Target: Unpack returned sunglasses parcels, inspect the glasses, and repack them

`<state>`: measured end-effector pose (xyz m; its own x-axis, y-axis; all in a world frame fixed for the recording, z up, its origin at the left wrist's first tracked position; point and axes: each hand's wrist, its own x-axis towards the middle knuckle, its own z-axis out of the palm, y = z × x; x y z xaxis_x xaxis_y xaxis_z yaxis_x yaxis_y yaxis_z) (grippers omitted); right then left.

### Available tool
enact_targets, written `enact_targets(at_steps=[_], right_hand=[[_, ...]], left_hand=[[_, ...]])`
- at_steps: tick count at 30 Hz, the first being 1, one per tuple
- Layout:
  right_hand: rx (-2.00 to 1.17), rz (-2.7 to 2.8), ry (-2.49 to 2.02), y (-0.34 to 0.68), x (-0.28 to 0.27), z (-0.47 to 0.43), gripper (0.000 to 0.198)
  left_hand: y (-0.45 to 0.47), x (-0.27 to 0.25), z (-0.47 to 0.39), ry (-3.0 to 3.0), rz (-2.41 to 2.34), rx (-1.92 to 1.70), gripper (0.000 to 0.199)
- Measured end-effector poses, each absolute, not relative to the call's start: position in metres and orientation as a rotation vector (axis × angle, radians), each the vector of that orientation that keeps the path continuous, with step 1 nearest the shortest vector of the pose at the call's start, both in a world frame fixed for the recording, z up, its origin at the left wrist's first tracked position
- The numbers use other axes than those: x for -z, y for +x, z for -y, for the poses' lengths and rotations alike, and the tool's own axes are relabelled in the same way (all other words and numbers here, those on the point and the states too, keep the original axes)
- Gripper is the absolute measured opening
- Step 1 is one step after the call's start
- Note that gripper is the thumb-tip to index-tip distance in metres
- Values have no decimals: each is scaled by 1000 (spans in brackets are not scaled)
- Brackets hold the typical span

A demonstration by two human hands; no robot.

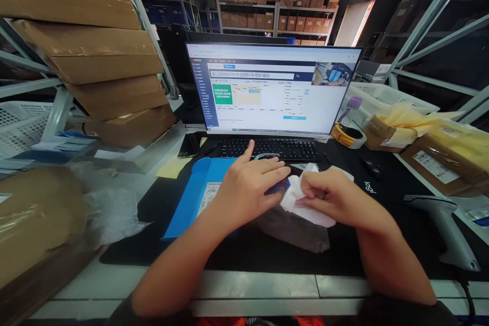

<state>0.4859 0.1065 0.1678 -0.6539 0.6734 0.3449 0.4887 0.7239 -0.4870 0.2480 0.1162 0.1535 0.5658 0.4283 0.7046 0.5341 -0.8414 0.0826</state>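
A crumpled white tissue (314, 215) is pinched in my right hand (328, 191), whose fingers are closed on it. My left hand (250, 181) lies with fingers stretched out, its thumb up and apart. Under its fingertips shows part of a dark item with a blue-purple sheen (283, 184), mostly hidden by both hands. The tissue touches this item. A dark translucent bag (294, 232) extends below the hands on the black desk mat (244, 259). Beneath my left hand and forearm lies a blue folder-like sheet (185, 206) with a printed white label (207, 197).
A monitor (267, 107) and keyboard (305, 150) stand behind the hands. To the right are a mouse (370, 167), a barcode scanner (445, 224), tape rolls (347, 136) and packed boxes (435, 165). Stacked cartons (110, 69), bubble wrap (112, 209) and a phone (190, 145) are left.
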Motion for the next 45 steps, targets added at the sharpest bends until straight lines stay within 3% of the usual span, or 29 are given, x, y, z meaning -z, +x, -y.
enact_targets(at_steps=[5,12,14,22,27,33,39,45], right_hand=[[-683,2461,-785,508,-181,-110,42],[-18,2275,-1027,457,-157,-89,37],[46,2230,-1022,450,-152,-89,34],[-645,2529,-701,507,-175,-111,41],[-489,2466,-828,496,-170,-98,45],[69,2279,-999,456,-150,-87,32],[-267,2587,-834,497,-162,-98,37],[-136,2614,-780,527,-157,-99,35]], left_hand=[[245,-158,-113,-2686,856,1201,34],[252,-151,-116,-2655,798,1105,29],[251,-151,-116,-2637,791,1088,28],[235,-160,-119,-2747,826,1212,35],[243,-155,-113,-2714,805,1195,35],[255,-148,-111,-2483,701,1065,17],[239,-157,-115,-2671,738,1120,27],[245,-158,-108,-2713,748,1093,29]])
